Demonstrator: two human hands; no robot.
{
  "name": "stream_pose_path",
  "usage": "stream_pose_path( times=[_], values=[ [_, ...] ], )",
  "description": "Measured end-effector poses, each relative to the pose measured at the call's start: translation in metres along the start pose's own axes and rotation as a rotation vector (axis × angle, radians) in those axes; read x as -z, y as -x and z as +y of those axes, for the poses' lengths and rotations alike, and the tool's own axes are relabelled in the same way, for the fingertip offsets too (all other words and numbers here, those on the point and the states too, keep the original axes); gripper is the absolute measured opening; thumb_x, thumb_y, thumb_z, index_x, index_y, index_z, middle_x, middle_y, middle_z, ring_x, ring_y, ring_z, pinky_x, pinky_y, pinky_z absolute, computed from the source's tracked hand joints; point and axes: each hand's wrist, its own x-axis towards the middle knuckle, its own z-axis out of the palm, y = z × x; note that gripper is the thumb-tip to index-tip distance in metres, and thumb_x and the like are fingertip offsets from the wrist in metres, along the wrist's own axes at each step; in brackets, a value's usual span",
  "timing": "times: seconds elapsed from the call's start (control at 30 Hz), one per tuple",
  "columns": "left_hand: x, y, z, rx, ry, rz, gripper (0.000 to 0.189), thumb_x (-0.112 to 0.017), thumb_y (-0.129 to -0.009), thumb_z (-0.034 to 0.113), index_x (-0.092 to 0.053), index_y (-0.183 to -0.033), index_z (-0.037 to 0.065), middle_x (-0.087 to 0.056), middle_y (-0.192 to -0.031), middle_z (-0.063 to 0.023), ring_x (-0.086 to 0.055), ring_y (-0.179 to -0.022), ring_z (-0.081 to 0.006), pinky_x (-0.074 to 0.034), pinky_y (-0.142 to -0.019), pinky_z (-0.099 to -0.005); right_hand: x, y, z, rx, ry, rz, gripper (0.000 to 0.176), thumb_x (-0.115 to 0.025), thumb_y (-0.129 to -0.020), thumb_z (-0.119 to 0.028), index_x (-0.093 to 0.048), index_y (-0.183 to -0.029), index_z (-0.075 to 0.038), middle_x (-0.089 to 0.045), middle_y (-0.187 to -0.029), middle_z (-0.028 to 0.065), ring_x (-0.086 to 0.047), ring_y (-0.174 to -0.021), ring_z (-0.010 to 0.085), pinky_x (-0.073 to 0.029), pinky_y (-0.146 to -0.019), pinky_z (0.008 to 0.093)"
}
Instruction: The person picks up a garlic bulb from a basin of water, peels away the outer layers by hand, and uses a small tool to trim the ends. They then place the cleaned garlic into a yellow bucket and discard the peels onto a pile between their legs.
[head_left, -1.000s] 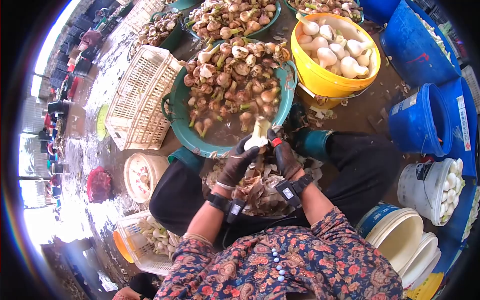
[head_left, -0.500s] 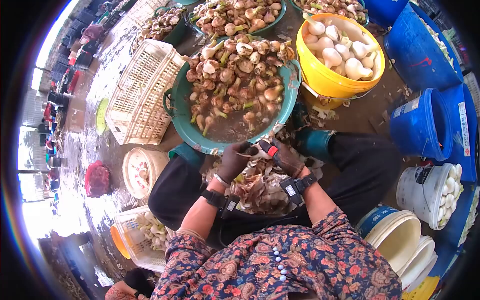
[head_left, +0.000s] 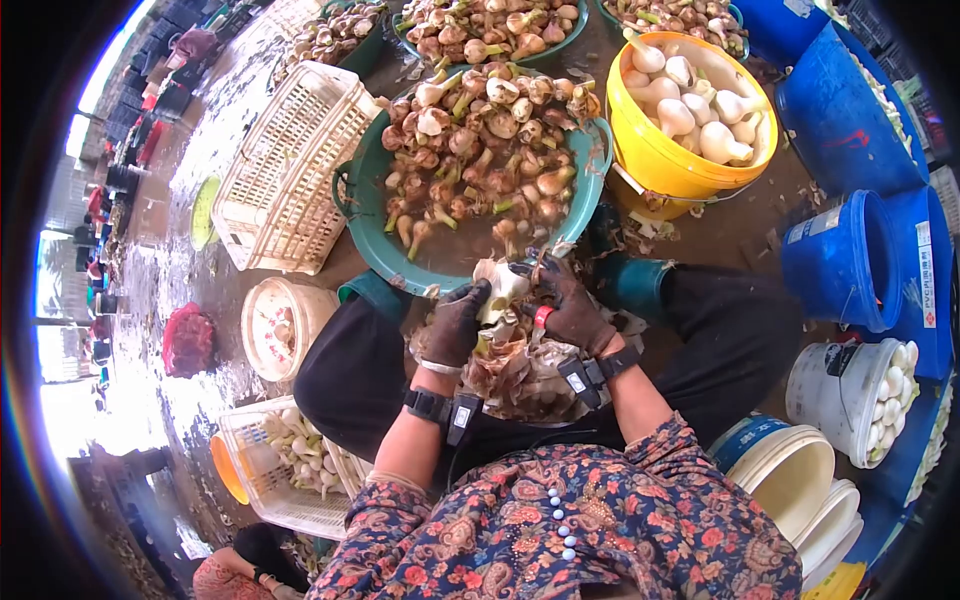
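Note:
A pale garlic bulb with loose skin is between my two dark-gloved hands, over my lap. My left hand grips its left side, thumb upward. On the other side my right hand, with a red band on one finger, has its fingers closed at the bulb's skin; the fingertips are partly hidden. Below both hands lies a heap of peeled skins. Just ahead stands a green basin of brown unpeeled bulbs in muddy water.
A yellow bucket of white bulbs stands front right, with a blue bucket and a white bucket further right. On the left are a white crate and a round tub. Another person's arm shows bottom left.
My hands have moved apart and slightly up, and more of the pale bulb shows between them. The view has shifted a little.

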Motion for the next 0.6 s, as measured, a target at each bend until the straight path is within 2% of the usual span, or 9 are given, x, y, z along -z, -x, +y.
stream_pose_path(
  times=[0.07, 0.13, 0.2, 0.23, 0.27, 0.33, 0.4, 0.47, 0.6],
  values=[
    [0.004, -0.002, 0.003, 0.015, -0.103, -0.016, 0.020, -0.056, -0.090, 0.014, -0.063, -0.097, -0.004, -0.062, -0.088, -0.0029, -0.055, -0.073, -0.0087, -0.045, -0.064, -0.0231, -0.005, -0.001, -0.022, 0.543, 0.776, 0.063, 0.027, -0.064, -0.075, -0.007, -0.062, -0.101, -0.003, -0.060, -0.102, 0.0136, -0.056, -0.095, 0.0279, -0.042, -0.089, 0.0323],
    [0.001, -0.003, 0.000, -0.006, -0.106, 0.010, 0.020, -0.057, -0.089, 0.016, -0.063, -0.094, -0.003, -0.062, -0.085, -0.0015, -0.054, -0.073, -0.0070, -0.044, -0.063, -0.0225, -0.014, -0.002, 0.004, 0.576, 0.679, 0.075, 0.018, -0.063, -0.075, -0.007, -0.061, -0.093, -0.004, -0.059, -0.096, 0.0153, -0.055, -0.087, 0.0333, -0.045, -0.084, 0.0340],
    [-0.002, -0.005, -0.002, -0.061, -0.103, 0.069, 0.021, -0.060, -0.088, 0.019, -0.064, -0.088, -0.001, -0.061, -0.078, 0.0014, -0.051, -0.071, -0.0038, -0.042, -0.063, -0.0212, -0.021, -0.008, 0.026, 0.226, 0.271, 0.187, 0.015, -0.065, -0.076, -0.009, -0.060, -0.089, -0.002, -0.060, -0.094, 0.0111, -0.057, -0.086, 0.0255, -0.046, -0.080, 0.0304],
    [-0.004, 0.000, 0.004, -0.072, -0.119, 0.080, 0.017, -0.060, -0.087, 0.015, -0.063, -0.088, -0.001, -0.061, -0.079, 0.0010, -0.052, -0.072, -0.0043, -0.043, -0.064, -0.0214, -0.024, -0.008, 0.016, 0.212, -0.068, 0.270, 0.016, -0.067, -0.078, -0.015, -0.061, -0.088, -0.004, -0.061, -0.084, 0.0045, -0.058, -0.076, 0.0166, -0.047, -0.069, 0.0269],
    [-0.005, 0.004, 0.006, -0.069, -0.119, 0.076, 0.017, -0.060, -0.087, 0.015, -0.063, -0.088, -0.001, -0.061, -0.079, 0.0010, -0.052, -0.072, -0.0043, -0.043, -0.064, -0.0214, -0.018, -0.008, 0.019, 0.209, -0.068, 0.275, 0.016, -0.067, -0.078, -0.015, -0.061, -0.088, -0.004, -0.061, -0.084, 0.0045, -0.058, -0.076, 0.0166, -0.047, -0.069, 0.0269],
    [-0.005, 0.011, 0.009, -0.144, -0.173, -0.017, 0.013, -0.061, -0.085, 0.012, -0.063, -0.089, -0.001, -0.062, -0.079, 0.0005, -0.053, -0.073, -0.0059, -0.043, -0.065, -0.0219, 0.003, -0.013, 0.032, -0.292, -0.553, 0.477, 0.019, -0.067, -0.080, -0.024, -0.062, -0.088, -0.007, -0.059, -0.076, -0.0005, -0.056, -0.067, 0.0113, -0.047, -0.059, 0.0250],
    [-0.006, 0.026, 0.023, -0.046, -0.236, -0.162, 0.020, -0.066, -0.080, 0.011, -0.063, -0.095, -0.002, -0.064, -0.084, -0.0022, -0.057, -0.077, -0.0089, -0.046, -0.070, -0.0224, 0.021, -0.019, 0.071, -0.362, -0.557, 0.503, 0.022, -0.065, -0.082, -0.030, -0.063, -0.090, -0.010, -0.061, -0.075, -0.0005, -0.057, -0.062, 0.0129, -0.047, -0.055, 0.0264],
    [0.002, 0.041, 0.043, 0.014, -0.197, -0.280, 0.023, -0.066, -0.079, 0.009, -0.063, -0.098, -0.004, -0.064, -0.086, -0.0030, -0.058, -0.077, -0.0094, -0.047, -0.071, -0.0229, 0.030, -0.023, 0.075, -0.329, -1.020, 0.505, 0.027, -0.065, -0.081, -0.036, -0.063, -0.090, -0.011, -0.064, -0.078, 0.0017, -0.059, -0.064, 0.0152, -0.050, -0.057, 0.0283],
    [0.059, 0.037, 0.054, -0.029, 0.024, -0.087, 0.026, -0.064, -0.081, 0.020, -0.064, -0.095, -0.002, -0.064, -0.081, -0.0044, -0.058, -0.075, -0.0106, -0.047, -0.068, -0.0244, 0.038, -0.023, 0.068, -0.420, -1.195, 0.471, 0.032, -0.066, -0.079, -0.042, -0.064, -0.090, -0.012, -0.066, -0.084, 0.0062, -0.064, -0.073, 0.0199, -0.054, -0.063, 0.0335]
  ],
)
